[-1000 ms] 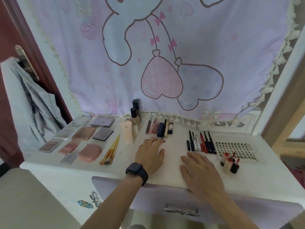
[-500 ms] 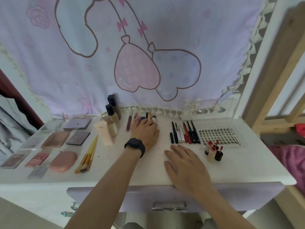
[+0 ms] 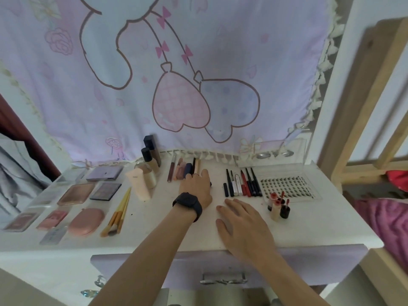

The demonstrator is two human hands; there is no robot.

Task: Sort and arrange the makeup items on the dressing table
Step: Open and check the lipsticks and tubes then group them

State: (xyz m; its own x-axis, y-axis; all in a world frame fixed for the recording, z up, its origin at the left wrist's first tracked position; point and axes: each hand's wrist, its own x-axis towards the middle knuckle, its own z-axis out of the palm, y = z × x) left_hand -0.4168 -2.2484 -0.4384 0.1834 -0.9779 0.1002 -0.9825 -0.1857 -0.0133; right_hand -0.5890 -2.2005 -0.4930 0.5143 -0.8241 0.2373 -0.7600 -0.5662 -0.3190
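On the white dressing table (image 3: 154, 237) my left hand (image 3: 197, 185), with a black watch on the wrist, lies over the near ends of a row of lip tubes and sticks (image 3: 180, 170). Its fingers are stretched out and touch them. A small dark item peeks out at the hand's right edge. My right hand (image 3: 241, 219) rests flat on the table, holding nothing. To its right and behind it lies a row of several eyeliner pens (image 3: 241, 184).
Palettes (image 3: 76, 193), a pink compact (image 3: 86, 220) and brushes (image 3: 118, 209) lie at the left. A cream tube (image 3: 139, 184) and foundation bottles (image 3: 151, 161) stand at the back. A lash tray (image 3: 286, 184) and small lip bottles (image 3: 278, 206) sit right. A wooden frame (image 3: 362, 120) borders the right.
My left hand has slid away from me onto the row of lip tubes. My right hand has stayed flat on the table. The view has tilted and shifted.
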